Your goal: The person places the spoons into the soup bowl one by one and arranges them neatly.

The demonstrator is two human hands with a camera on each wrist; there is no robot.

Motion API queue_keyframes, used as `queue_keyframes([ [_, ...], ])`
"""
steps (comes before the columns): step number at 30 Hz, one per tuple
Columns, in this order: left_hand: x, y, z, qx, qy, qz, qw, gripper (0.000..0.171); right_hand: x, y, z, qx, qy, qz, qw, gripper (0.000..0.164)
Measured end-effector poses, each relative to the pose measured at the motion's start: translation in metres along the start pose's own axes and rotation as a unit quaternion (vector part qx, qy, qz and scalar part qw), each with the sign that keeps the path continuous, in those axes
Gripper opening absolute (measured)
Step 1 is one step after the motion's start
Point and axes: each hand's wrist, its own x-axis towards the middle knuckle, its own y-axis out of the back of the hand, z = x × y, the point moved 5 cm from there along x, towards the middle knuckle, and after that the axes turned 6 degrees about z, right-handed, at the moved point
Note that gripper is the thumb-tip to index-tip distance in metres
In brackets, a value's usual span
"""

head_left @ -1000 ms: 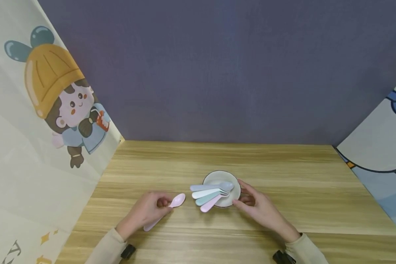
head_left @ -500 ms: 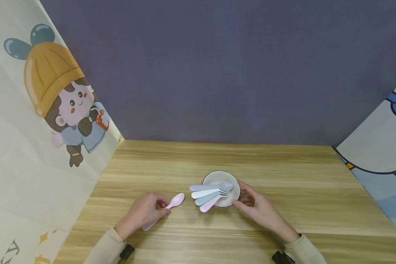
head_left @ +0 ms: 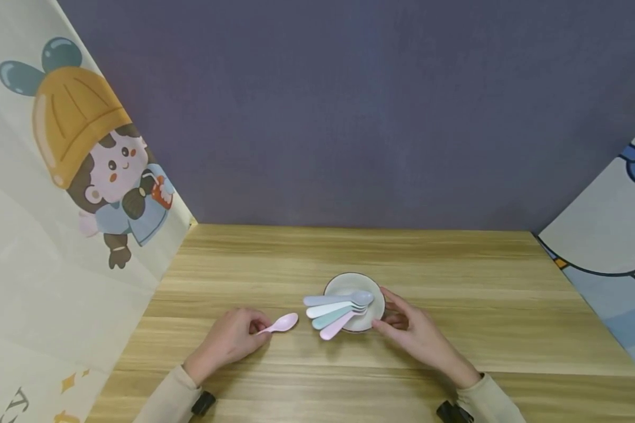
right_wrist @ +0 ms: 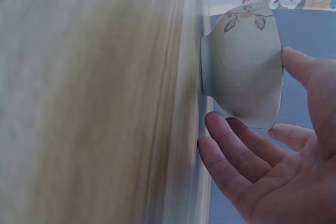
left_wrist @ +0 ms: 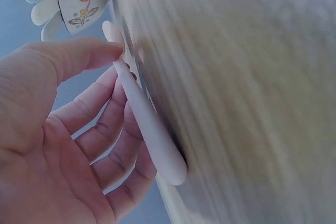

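My left hand pinches a light pink spoon between thumb and fingers, low over the table left of the bowl. In the left wrist view, the spoon's handle runs down past the curved fingers. Thumb and index finger of my right hand hold the rim of a small white bowl on its right side. Its other fingers lie loosely curved beside the wall, as the right wrist view shows. Several spoons, lavender, white, teal and pink, lean fanned in the bowl, handles over its left rim.
The wood-grain table ends at a dark grey-blue panel behind. Printed cartoon sheets flank it, the left sheet showing a child in a yellow hat.
The pink spoon has turned in my left fingers: its handle end, formerly showing below the hand, is now hidden in the head view. My right hand and the bowl stay put.
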Motion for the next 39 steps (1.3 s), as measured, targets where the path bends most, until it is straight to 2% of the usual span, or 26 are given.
queue_keyframes([
  [20,0.005,0.007,0.001,-0.025,-0.012,-0.003,0.9996,0.01,0.0,0.0,-0.001,0.001,0.012,-0.002,1.0,0.076],
  [23,0.005,0.009,0.002,-0.023,-0.016,0.006,0.9996,0.01,0.0,0.0,-0.002,0.001,0.015,0.0,1.0,0.075],
  [29,0.006,0.011,0.002,-0.029,0.001,0.018,0.9994,0.011,-0.001,0.001,-0.002,0.001,0.013,-0.002,1.0,0.076],
  [39,0.01,0.015,-0.002,-0.038,0.015,0.012,0.9991,0.012,0.0,0.001,-0.001,-0.01,0.011,-0.004,1.0,0.076],
])
